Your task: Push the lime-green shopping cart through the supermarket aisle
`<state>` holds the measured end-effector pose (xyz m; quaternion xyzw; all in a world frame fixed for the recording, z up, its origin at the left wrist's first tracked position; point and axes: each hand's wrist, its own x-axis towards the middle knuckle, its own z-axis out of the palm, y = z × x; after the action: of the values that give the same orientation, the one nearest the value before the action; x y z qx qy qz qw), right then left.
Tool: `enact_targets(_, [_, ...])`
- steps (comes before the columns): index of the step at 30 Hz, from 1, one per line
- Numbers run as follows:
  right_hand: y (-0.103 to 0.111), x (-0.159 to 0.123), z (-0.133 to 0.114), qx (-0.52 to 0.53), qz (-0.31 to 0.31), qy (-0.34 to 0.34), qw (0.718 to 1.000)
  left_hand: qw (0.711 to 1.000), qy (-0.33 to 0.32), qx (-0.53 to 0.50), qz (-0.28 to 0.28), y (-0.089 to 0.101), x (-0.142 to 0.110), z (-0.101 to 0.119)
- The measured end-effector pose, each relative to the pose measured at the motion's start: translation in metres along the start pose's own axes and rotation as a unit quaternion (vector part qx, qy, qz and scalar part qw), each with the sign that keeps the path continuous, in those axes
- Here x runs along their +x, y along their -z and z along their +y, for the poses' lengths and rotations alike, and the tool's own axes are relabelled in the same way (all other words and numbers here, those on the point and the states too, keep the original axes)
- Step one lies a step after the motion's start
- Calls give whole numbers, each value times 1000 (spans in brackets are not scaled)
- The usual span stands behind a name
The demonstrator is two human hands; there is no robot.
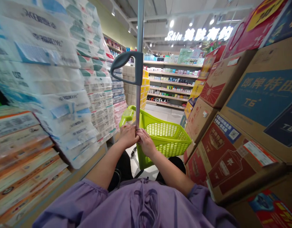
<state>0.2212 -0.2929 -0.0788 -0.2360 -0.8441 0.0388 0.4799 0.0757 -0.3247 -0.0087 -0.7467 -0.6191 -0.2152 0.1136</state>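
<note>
Both hands meet at the lower end of an upright grey metal pole (pixel 138 104), in the middle of the view. The fingers of my left hand (pixel 128 136) are curled in at the pole's left side. My right hand (pixel 146 143) is closed at its right side, touching the left. A dark grey loop-shaped handle (pixel 139 68) is fixed on the pole well above the hands. Directly behind my hands stands a lime-green shopping cart (pixel 168 144) with perforated sides, its green push grip (pixel 126 116) to the left. The pole's foot is hidden by my fingers.
Tall stacks of plastic-wrapped tissue packs (pixel 55 72) rise on the left. Cardboard cartons (pixel 236 152) are piled close on the right. Shelves of small goods (pixel 171 79) stand across the far end, beyond a pale tiled floor (pixel 163 112).
</note>
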Motion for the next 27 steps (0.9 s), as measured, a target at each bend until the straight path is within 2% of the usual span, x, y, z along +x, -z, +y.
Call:
enact_targets(2, [5,-10,11,-9,7,-9,1000,1000,-6,6,-1,1,-1,1])
enact_targets(5, [12,-24,23,-50,29,-78,995,1000,-11,2,3,3,-3,2])
enact_targets(8, [9,-24,20,-88,41,-143,985,1000,-11,-3,14,1,-3,4])
enact_targets(12, [-5,-5,5,-79,30,-130,988,999,7,7,30,-3,-2,7])
enact_targets(14, [-4,0,5,-65,25,-126,990,999,12,14,40,-4,-3,8])
enact_targets(21, [28,-32,46,-87,43,-175,980,999,11,7,51,-4,-7,9])
enact_targets(23, [26,-33,46,-88,43,-171,980,998,17,14,57,-6,-6,9])
enact_targets(27, [9,-16,32,-57,20,-135,989,998,13,14,57,-9,-2,5])
